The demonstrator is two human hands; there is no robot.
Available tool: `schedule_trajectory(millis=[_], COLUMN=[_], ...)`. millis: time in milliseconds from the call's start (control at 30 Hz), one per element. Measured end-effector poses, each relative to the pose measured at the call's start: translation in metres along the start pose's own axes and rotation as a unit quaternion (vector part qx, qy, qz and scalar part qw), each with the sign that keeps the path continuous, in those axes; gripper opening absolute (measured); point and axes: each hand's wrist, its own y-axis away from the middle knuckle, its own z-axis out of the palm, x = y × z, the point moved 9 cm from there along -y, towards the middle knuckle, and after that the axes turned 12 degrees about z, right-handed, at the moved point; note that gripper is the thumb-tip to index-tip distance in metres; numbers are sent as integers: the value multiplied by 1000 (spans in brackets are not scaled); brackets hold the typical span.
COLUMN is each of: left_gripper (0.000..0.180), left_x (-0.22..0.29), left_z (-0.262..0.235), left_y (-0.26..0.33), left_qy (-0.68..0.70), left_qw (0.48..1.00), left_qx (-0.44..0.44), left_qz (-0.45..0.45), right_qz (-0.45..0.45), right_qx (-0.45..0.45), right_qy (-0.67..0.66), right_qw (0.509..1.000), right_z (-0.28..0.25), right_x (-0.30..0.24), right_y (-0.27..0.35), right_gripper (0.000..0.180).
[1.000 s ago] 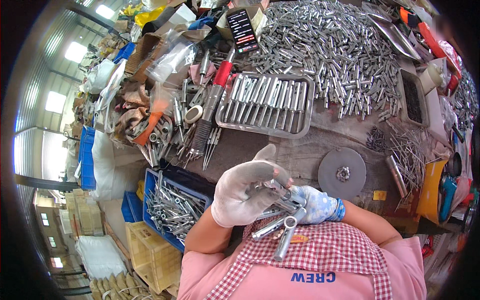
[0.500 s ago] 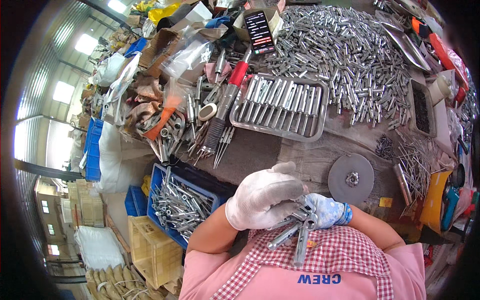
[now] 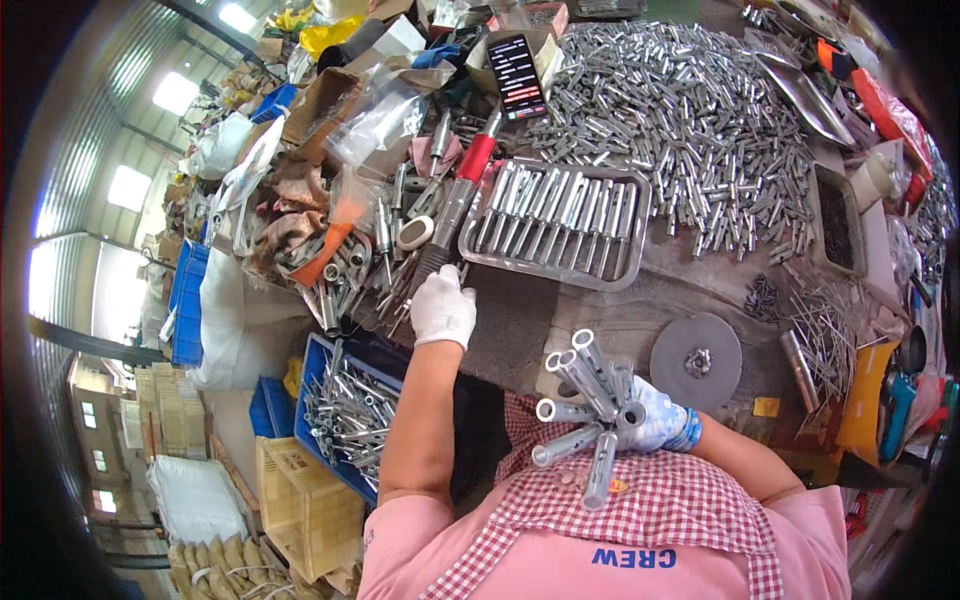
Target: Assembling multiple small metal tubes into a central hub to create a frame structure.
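My right hand (image 3: pixel 655 415), in a white and blue glove, is close to my chest and grips a fanned bunch of several silver metal tubes (image 3: pixel 580 405). My left hand (image 3: pixel 443 306), in a white glove, is stretched out to the near edge of the workbench (image 3: pixel 570 320). Its fingers are curled down onto thin metal pins (image 3: pixel 400 300) beside a red-handled tool (image 3: pixel 455 205). Whether it holds any of them is hidden by the glove. A metal tray (image 3: pixel 480 250) with a row of tubes lies just beyond it.
A large heap of loose silver tubes (image 3: pixel 680 110) covers the far bench. A grey disc (image 3: pixel 695 350) lies at the right, nails (image 3: pixel 820 320) past it. A blue crate (image 3: pixel 320 370) of metal parts stands below the bench at left, a yellow crate (image 3: pixel 300 505) below that.
My left hand has let go of the tube bunch and reached forward to the pins at the bench edge. My right hand now holds the bunch alone, fanned wider.
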Motion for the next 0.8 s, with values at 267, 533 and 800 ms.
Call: schedule_trajectory(millis=[267, 533, 800], left_gripper=[27, 54, 59], left_x=[4, 51, 126], left_z=[22, -91, -159], left_y=[-13, 19, 55], left_qy=[21, 690, 717], left_qw=[987, 709, 585], left_qx=[-155, 143, 187], left_qz=[-43, 35, 329], right_qz=[39, 65, 108], right_qx=[71, 54, 50], right_qy=[57, -51, -9], right_qw=[995, 995, 993], right_z=[-10, -8, -4], right_x=[3, 6, 8], right_y=[2, 1, -3], right_gripper=[52, 53, 51])
